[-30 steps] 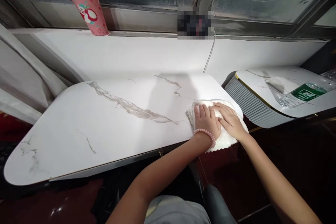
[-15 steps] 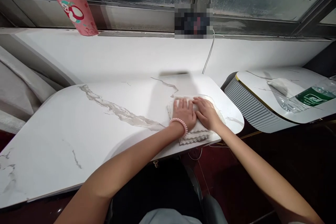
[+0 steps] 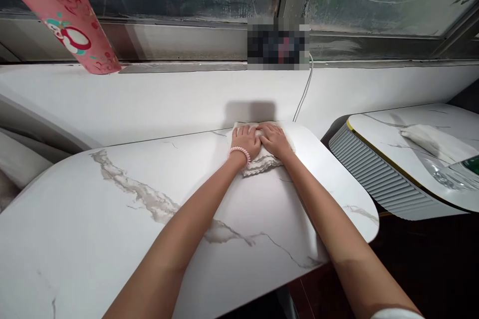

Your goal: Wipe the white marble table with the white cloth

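Note:
A white cloth [image 3: 264,163] with wavy edges lies folded on the white marble-patterned tabletop [image 3: 239,209], close to the wall. My left hand [image 3: 246,142], a pink coiled band at its wrist, presses flat on the cloth with its fingers stretched out. Beside it my right hand [image 3: 275,139] also rests flat on the cloth, fingers extended. The two hands are side by side, thumbs close together. Both arms reach forward across the tabletop.
A pink paper cup [image 3: 77,35] stands on the window ledge at the left. Right of the hands, a white cable [image 3: 305,90] runs down the wall. On a second ribbed cabinet [image 3: 377,174] are a white wrapped packet [image 3: 436,142] and a clear bottle [image 3: 454,177].
Both hands have slid the cloth away from the table's front edge to the back, near the wall. The camera view has shifted too.

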